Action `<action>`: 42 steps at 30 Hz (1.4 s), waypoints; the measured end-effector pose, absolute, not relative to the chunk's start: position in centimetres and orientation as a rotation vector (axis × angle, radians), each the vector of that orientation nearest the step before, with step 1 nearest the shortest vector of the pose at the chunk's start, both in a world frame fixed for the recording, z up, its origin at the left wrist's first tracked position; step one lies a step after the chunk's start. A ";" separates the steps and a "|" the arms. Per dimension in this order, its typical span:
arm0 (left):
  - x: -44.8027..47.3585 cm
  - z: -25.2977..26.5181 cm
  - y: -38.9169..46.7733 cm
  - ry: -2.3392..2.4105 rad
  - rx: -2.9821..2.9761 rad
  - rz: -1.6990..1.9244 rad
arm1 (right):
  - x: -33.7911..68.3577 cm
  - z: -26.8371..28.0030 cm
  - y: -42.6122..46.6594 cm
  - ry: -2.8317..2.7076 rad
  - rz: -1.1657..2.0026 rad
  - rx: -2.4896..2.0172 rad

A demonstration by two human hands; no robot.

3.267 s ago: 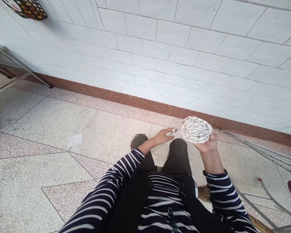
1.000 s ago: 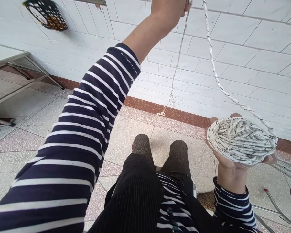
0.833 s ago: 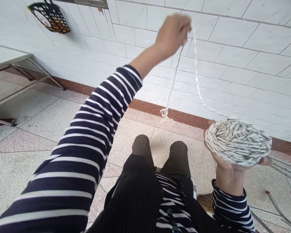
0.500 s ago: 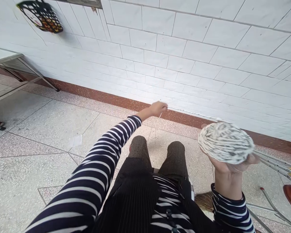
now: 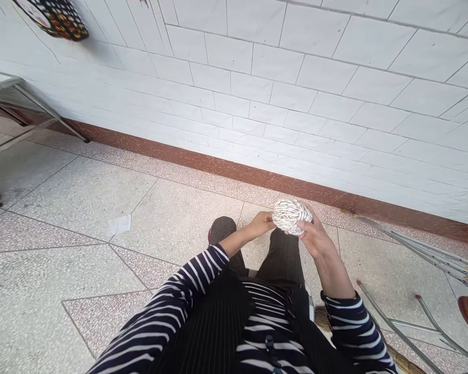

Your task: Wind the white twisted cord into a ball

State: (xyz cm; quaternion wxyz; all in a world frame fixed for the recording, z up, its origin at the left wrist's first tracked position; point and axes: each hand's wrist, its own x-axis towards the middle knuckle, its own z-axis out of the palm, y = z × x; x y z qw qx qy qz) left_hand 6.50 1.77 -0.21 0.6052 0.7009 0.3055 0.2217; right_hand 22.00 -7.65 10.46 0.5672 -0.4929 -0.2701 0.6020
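A ball of off-white, twisted yarn is held up over my knees. My right hand grips it from the right, thumb across its near side and the other fingers behind it, partly hidden. At the ball's left edge, my left hand is closed with its fingertips pinched against the winding. The strand between those fingertips is too small to see clearly. A pale bit of loose yarn seems to hang below my left hand, close to my knee.
A white tiled wall with a red-brown skirting rises in front. Metal crutches and a metal tube frame lie to the right. A metal-legged table stands at left. A scrap of paper lies on the floor.
My right hand has brought the ball left and inward, turning it. My left hand, stretched out toward the wall before with a strand, has come back down to the ball's left side.
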 end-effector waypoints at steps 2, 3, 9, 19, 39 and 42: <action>5.4 -1.2 1.1 0.765 1.665 0.495 | 22.1 10.5 -7.4 -0.665 1.381 -1.174; 4.8 -1.7 0.7 0.792 1.705 0.463 | 22.2 10.5 -7.2 -0.688 1.353 -1.190; 3.0 -1.0 -2.0 0.775 2.231 0.268 | 23.2 7.8 -4.5 -0.990 0.810 -1.556; 2.6 3.4 4.0 0.563 2.727 0.400 | 21.0 -0.1 -7.3 -0.780 1.545 -1.567; 3.3 -1.4 4.4 0.774 1.658 0.450 | 23.6 10.5 -6.4 -0.725 1.323 -1.021; 2.4 -2.0 4.0 0.821 1.635 0.384 | 24.4 11.3 -5.8 -0.760 1.236 -1.036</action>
